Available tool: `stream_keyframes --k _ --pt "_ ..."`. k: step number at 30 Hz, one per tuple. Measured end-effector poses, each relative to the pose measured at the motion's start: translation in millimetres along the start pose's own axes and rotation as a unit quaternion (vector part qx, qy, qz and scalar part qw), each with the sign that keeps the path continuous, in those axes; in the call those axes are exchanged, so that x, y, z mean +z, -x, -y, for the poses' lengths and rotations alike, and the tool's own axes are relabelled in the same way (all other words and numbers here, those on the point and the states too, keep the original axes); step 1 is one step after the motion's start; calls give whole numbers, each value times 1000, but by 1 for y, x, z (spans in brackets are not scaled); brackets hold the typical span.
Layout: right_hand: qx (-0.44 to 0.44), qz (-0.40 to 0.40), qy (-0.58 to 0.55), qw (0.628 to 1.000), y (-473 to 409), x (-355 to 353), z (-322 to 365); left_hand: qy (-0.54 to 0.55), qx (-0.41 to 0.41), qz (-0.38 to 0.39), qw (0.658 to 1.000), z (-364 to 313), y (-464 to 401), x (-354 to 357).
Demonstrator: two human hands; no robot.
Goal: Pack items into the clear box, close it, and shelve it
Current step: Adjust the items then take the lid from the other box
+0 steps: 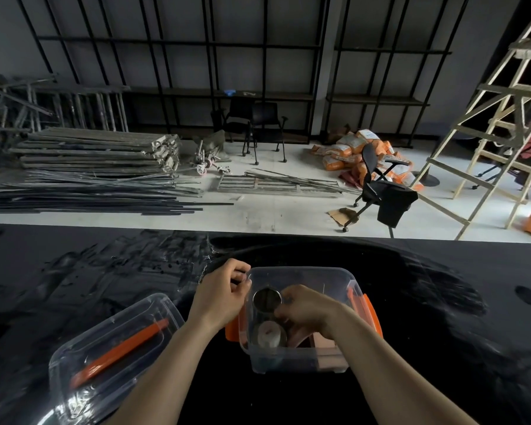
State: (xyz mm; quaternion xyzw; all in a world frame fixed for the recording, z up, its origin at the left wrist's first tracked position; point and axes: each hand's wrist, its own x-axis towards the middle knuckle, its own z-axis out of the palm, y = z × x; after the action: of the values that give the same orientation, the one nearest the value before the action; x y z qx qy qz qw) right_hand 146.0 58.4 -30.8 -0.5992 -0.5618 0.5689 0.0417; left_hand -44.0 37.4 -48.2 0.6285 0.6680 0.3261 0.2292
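The clear box [316,276] with orange side latches stands open on the black table, just in front of me. My left hand [221,292] grips its left rim near the far corner. Inside the box my right hand [307,308] reaches in and holds a round metal cup [266,299] by its edge. A white roll of tape [269,332] and a pinkish-brown block [322,343] lie at the bottom of the box. The clear lid [105,357] with its orange handle lies to the left on the table.
The black table [442,302] stretches wide left and right. Beyond its far edge are a pale floor, stacked metal bars [98,154], black chairs [383,191], orange sacks [350,148], a wooden ladder [497,124] and dark wall shelving [215,93].
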Motion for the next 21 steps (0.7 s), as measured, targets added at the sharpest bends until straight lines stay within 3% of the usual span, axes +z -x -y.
stream_keyframes --k 4,7,9,11,13,18,21 --pt "9 -55 80 995 -3 -5 1 47 -6 -18 999 7 2 -7" --pt "-70 -259 256 928 6 -11 28 69 -49 -116 990 24 9 -28" --pt "-180 -350 240 887 13 2 60 60 -112 -198 972 41 17 -51" --pt "-285 -327 180 883 16 29 95 45 -186 -266 945 63 28 -78" --pt "-325 -239 132 905 7 66 121 19 -269 -296 916 92 43 -104" --pt "-202 -88 118 968 -50 149 129 -36 -433 -245 867 161 86 -137" --pt "-122 -69 154 978 -76 177 111 -44 -482 -211 849 183 106 -137"
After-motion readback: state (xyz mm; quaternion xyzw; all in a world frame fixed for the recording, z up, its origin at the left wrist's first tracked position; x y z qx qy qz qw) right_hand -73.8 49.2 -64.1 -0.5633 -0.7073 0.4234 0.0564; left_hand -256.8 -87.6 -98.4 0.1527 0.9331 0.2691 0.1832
